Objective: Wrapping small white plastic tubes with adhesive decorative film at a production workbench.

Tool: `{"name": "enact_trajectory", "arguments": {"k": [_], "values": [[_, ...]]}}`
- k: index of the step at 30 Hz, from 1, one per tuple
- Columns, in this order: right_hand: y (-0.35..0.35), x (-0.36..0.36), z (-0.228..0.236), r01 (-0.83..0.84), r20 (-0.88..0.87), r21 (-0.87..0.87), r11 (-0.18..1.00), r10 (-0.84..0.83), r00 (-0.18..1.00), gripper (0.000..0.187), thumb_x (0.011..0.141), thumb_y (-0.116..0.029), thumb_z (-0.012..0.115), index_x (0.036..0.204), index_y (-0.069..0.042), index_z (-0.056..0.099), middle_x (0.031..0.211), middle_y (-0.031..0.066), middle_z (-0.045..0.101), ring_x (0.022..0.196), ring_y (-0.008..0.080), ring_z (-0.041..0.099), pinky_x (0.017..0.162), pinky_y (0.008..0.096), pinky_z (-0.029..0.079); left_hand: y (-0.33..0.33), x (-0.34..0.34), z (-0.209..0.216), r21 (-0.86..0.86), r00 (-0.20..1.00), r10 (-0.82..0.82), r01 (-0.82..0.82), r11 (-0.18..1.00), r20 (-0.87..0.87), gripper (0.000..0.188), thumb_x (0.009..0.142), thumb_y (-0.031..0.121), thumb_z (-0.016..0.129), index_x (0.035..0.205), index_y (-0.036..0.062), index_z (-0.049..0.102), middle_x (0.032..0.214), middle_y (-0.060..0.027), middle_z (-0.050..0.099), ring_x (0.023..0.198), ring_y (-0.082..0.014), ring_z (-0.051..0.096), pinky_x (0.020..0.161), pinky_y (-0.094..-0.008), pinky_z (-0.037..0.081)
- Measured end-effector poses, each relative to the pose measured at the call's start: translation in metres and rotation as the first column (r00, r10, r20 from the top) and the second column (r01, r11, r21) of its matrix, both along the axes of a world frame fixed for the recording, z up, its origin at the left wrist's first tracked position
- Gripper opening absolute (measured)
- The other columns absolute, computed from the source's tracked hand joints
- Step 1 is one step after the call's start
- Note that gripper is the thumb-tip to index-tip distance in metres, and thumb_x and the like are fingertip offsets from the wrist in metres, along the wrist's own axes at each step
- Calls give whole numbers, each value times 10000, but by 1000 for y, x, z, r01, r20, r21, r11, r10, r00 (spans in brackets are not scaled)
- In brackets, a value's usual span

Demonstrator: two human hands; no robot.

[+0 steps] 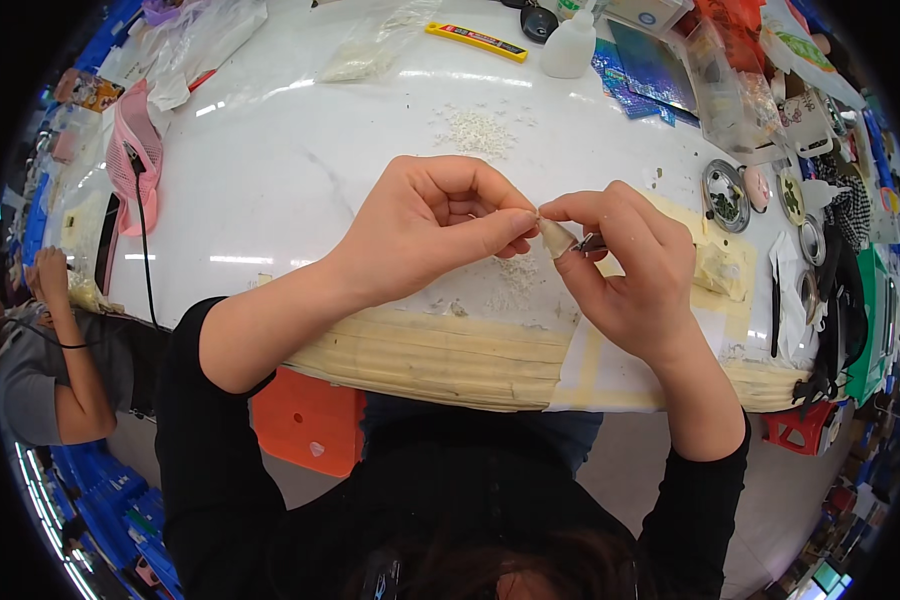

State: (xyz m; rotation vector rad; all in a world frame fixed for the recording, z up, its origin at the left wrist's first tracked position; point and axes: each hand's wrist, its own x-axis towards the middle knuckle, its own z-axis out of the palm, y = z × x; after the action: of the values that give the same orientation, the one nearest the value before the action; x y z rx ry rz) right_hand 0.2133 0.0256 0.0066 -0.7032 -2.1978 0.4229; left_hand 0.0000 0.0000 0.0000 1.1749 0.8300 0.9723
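My left hand (435,225) is closed in a pinch, thumb against index finger, on something too small to make out. Its fingertips meet those of my right hand (630,265) above the white table. A beige cover, like a finger cot (557,238), sits over the tip of my right thumb. My right fingers curl round a small metal tool (590,243), whose kind is mostly hidden by the hand. Beyond the hands lies a scattered pile of tiny white beads (478,130). More white bits (515,278) lie beneath my fingers.
A yellow strip-shaped packet (476,42) and a white squeeze bottle (568,48) are at the back. Round metal dishes (726,196) stand at the right. A pink mesh pouch (135,150) with a cable lies left. Beige tape (430,355) covers the front edge. Another person's arm (65,330) is far left.
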Motion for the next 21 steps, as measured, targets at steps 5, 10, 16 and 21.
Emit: {"name": "enact_trajectory", "arguments": {"k": [5,10,16,21], "values": [[1,-2,-2,9,-34,-31,999,-10,999,264,692,72,657,922,-60,647,767,35,620,550,152,587,485,270,449,-1,1,1,-21,1000,2,-2,1000,22,128,944,73,621,998,-35,663,930,-113,704,867,-166,697,779,-281,579],[0,-2,-1,3,-48,-103,995,-8,999,251,715,87,637,932,-40,644,790,50,625,562,152,596,503,266,467,1,-1,1,-67,998,-10,15,998,64,179,968,126,596,994,-31,680,935,-122,709,859,-178,701,771,-287,577],[1,-1,1,-14,-50,-116,993,8,999,265,721,97,635,950,-36,649,798,54,626,569,156,600,511,262,476,2,0,4,-98,999,-16,19,995,34,175,961,134,613,989,-22,686,917,-111,713,847,-163,700,763,-274,573],[1,-1,1,-13,-42,-110,994,9,999,266,717,97,641,948,-35,651,793,52,623,569,155,602,510,260,477,3,-1,2,-116,998,-22,29,993,60,152,942,116,640,996,-19,684,918,-106,715,839,-152,700,760,-263,571]]}}
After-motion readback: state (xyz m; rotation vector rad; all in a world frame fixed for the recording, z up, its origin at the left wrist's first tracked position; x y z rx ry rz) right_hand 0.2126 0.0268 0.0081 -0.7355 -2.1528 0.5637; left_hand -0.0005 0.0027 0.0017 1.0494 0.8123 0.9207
